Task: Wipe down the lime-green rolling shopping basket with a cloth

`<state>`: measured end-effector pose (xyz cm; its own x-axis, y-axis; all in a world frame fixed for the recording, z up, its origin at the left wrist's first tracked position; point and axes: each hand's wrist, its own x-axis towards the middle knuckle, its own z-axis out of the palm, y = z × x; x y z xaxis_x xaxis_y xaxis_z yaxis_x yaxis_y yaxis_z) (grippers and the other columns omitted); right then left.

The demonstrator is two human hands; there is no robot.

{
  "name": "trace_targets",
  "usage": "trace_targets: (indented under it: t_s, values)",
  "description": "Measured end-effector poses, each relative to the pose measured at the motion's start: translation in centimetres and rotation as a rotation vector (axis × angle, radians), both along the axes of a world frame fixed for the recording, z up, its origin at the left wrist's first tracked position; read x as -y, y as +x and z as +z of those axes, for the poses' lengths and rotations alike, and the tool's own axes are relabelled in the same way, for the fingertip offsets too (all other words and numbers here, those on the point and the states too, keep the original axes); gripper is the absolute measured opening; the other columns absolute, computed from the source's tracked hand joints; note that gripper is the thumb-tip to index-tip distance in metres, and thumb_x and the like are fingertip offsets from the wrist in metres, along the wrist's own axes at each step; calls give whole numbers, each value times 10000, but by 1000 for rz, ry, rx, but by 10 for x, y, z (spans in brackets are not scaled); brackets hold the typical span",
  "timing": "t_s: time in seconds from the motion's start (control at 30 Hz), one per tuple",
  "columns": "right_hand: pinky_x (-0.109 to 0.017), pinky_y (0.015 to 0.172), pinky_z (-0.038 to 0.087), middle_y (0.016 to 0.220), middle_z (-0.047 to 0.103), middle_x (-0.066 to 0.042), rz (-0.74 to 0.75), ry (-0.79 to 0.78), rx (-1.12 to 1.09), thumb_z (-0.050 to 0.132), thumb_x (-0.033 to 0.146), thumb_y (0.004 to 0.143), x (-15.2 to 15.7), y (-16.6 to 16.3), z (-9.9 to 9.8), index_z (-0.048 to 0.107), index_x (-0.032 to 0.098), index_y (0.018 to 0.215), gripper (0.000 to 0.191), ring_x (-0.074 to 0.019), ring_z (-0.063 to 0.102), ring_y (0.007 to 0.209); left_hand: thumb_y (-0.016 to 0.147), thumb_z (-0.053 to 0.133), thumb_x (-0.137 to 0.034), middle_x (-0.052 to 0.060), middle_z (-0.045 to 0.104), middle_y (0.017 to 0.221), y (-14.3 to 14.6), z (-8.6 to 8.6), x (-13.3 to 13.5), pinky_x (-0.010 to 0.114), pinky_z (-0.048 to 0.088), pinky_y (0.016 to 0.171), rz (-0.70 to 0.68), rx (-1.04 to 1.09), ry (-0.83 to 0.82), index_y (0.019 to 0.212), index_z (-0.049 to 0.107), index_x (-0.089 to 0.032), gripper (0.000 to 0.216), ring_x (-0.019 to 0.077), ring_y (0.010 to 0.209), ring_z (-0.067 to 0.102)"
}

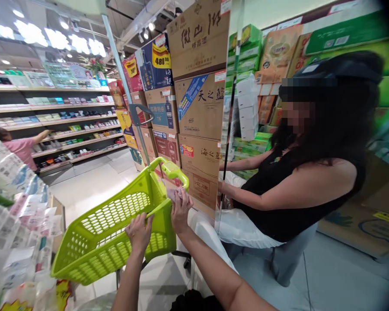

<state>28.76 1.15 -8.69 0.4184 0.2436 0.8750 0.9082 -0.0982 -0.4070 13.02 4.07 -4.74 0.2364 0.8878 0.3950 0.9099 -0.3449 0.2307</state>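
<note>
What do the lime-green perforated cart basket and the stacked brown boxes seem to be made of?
The lime-green perforated cart basket looks like moulded plastic, smooth and slightly glossy: even colour, regular holes. The stacked brown boxes look like matte printed cardboard, given their dull tan faces.

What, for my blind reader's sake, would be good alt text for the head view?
A person's left hand grips the rim of a lime-green shopping cart, while the right hand holds a pale slip near its handle. Stacked cartons stand behind; at right, a seated person in a black top appears, possibly a reflection.
</note>
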Motion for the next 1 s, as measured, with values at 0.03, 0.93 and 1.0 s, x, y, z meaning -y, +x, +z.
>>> trace_targets:
  t_s: [0.03,0.93,1.0]
  values:
    - [-493,1128,379,1482,528,-226,12,-11,24,392,132,1045,1,-6,-7,584,154,1448,447,-271,431,1420,1003,506,-423,61,729,928,1,0,2,355,323,838,-1,4,-1,864,636,-225,274,255,965,615]
    - [-515,1102,370,1553,475,-203,96,11,-234,307,190,1062,19,14,14,603,196,1429,472,-288,447,1370,1034,490,-421,56,725,961,6,-22,3,363,315,854,-29,60,40,883,617,-230,275,247,967,598]
    - [-491,1096,377,1512,524,-185,178,-31,-136,311,142,1045,24,-5,5,615,207,1412,482,-271,452,1368,1032,495,-416,61,726,961,7,-22,3,362,314,852,-22,66,46,879,618,-230,270,249,970,601]
